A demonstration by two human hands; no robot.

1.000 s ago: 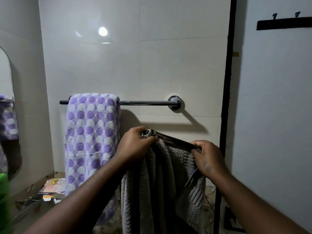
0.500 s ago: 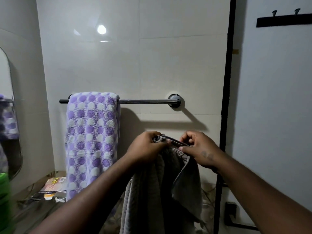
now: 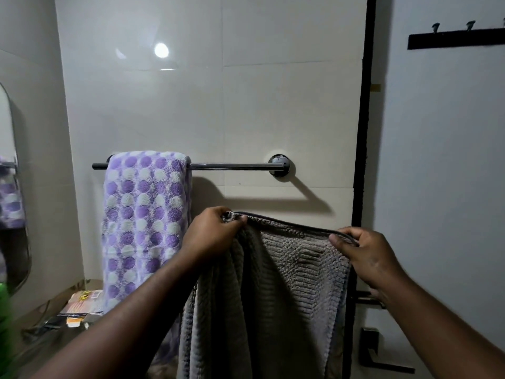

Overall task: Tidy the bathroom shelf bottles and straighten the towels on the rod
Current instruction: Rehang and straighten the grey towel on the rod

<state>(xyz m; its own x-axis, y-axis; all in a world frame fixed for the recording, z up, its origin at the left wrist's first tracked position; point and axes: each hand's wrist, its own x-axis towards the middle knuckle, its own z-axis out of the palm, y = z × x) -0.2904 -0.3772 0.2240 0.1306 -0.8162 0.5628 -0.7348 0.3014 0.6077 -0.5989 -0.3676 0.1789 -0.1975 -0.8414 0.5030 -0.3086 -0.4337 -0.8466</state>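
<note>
A chrome towel rod (image 3: 235, 166) runs across the tiled wall. A purple and white dotted towel (image 3: 144, 220) hangs straight over the rod's left end. Below the bare right half of the rod I hold a grey ribbed towel (image 3: 287, 291) spread by its top edge. My left hand (image 3: 211, 232) pinches the towel's left corner. My right hand (image 3: 366, 255) grips the top hem at the right. The towel hangs down between my arms and does not touch the rod.
A mirror (image 3: 12, 192) is on the left wall, reflecting the dotted towel. Something green (image 3: 5, 310) is at the left edge. A low shelf holds packets (image 3: 82, 302). A black door frame (image 3: 360, 160), a door handle (image 3: 379, 354) and a hook rack (image 3: 456, 36) are at right.
My hands came close together on the grey towel's edge, then moved apart again. The top hem is now stretched wider between them and held a little lower under the rod.
</note>
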